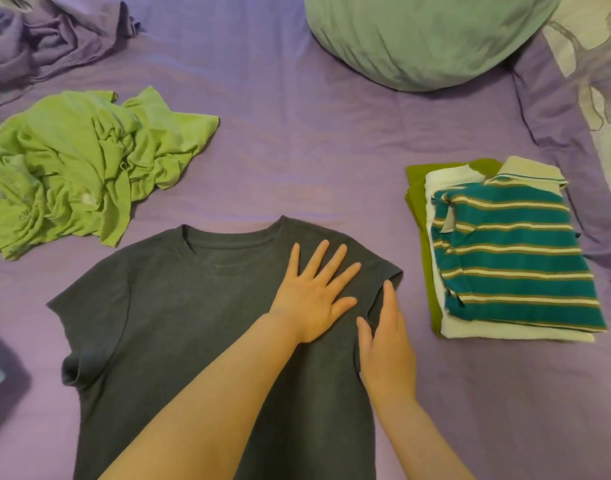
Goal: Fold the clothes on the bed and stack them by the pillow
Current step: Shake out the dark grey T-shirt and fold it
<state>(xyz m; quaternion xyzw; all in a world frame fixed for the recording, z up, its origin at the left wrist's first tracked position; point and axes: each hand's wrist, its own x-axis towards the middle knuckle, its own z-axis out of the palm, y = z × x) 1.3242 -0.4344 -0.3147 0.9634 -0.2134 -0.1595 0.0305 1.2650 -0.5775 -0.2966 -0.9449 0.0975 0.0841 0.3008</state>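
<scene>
Now two hands lie on one dark grey T-shirt [200,327] spread flat on the purple bed sheet [297,133].

Lowest in the frame, the left hand [314,296] presses flat on the shirt's chest with fingers straight and spread, gripping nothing; the right hand [387,348] rests beside it along the folded-in sleeve edge, fingers straight, also holding nothing. At the right, a stack of three folded clothes [505,251] has a striped teal polo on top, a white piece and a green one under it. At the left lies one crumpled light green garment [89,168]. At the upper right is one pale green pillow [425,36], well apart from the stack; at the upper left, one bunched purple cloth [44,39].
</scene>
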